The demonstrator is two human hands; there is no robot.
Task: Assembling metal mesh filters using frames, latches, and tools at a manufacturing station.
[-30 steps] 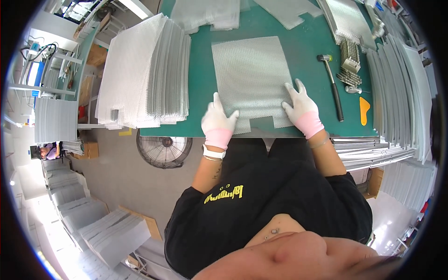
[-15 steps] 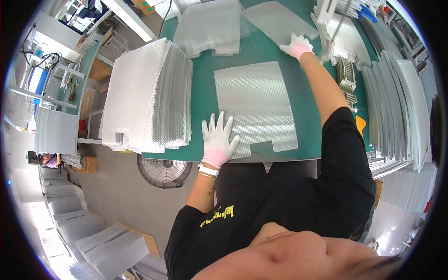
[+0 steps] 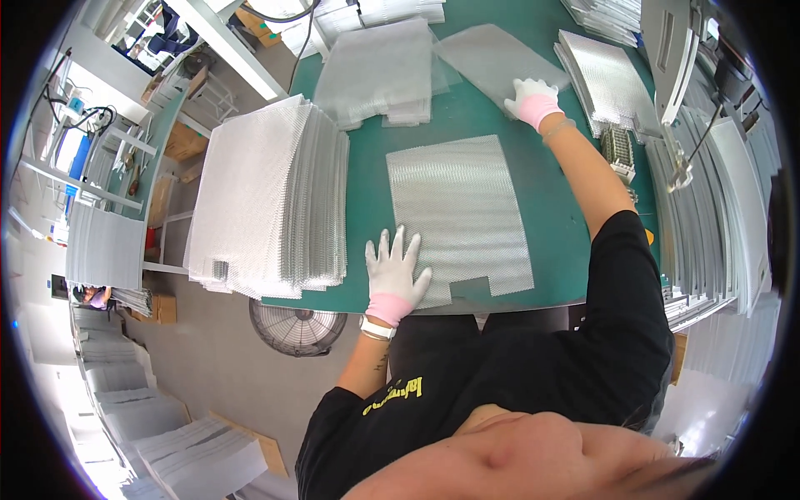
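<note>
A silver mesh sheet (image 3: 457, 208) with a notch in its near edge lies flat on the green table (image 3: 367, 192). My left hand (image 3: 395, 271), in a white glove with a pink cuff, presses flat on the sheet's near left corner, fingers spread. My right hand (image 3: 533, 100), gloved the same way, reaches far across the table and rests on a translucent plastic sheet (image 3: 492, 54) at the back. Whether its fingers pinch that sheet is not clear.
A tall pile of mesh sheets (image 3: 267, 200) fills the table's left side. More clear sheets (image 3: 375, 71) lie at the back. Stacks of mesh (image 3: 604, 79) and panels (image 3: 717, 208) line the right. A floor fan (image 3: 297, 327) stands below the table edge.
My right hand left the mesh sheet's near right corner and stretched to the translucent sheet at the back. My left hand stayed pressed on the near left corner.
</note>
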